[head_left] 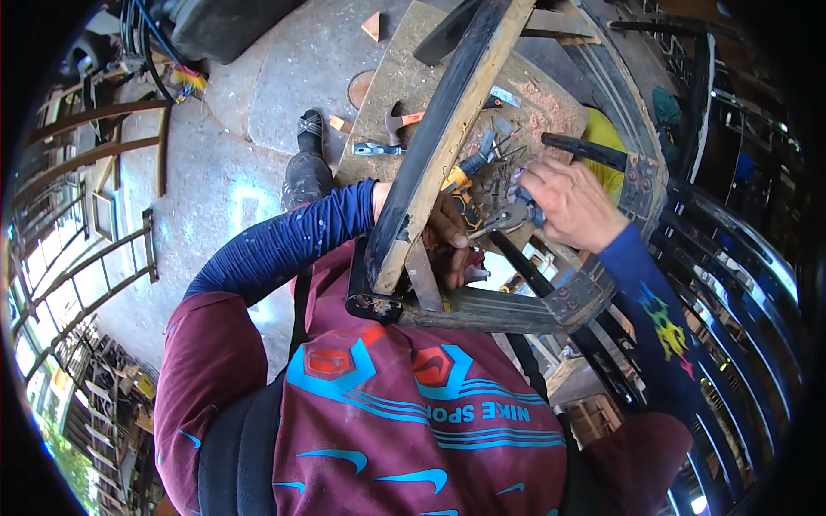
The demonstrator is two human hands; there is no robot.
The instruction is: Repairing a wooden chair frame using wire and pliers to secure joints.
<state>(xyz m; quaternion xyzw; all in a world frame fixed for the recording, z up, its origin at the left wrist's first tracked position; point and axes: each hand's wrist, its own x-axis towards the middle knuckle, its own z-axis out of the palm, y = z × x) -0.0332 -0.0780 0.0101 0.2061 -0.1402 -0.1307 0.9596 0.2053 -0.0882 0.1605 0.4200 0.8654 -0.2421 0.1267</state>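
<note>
A black-painted wooden frame (456,129) with bare wood along one edge, perhaps part of a chair, stands tilted in front of me. My left hand (449,241) reaches behind its long bar, fingers bent together; the bar hides part of it. From those fingers a grey metal tool like a wrench (506,217) reaches toward my right hand. Inside the frame's opening, my right hand (564,202) is closed round a small grey-blue thing that I cannot make out. A yellow-and-black power tool (460,185) lies beyond my left hand.
A low work board (370,168) carries a hammer (403,120), a blue-handled tool (377,149), several loose screws or bits, and sawdust (546,107). Wood offcuts (372,26) lie on the concrete floor. Glossy black slatted furniture (731,258) stands close at my right; wooden frames (103,249) stand left.
</note>
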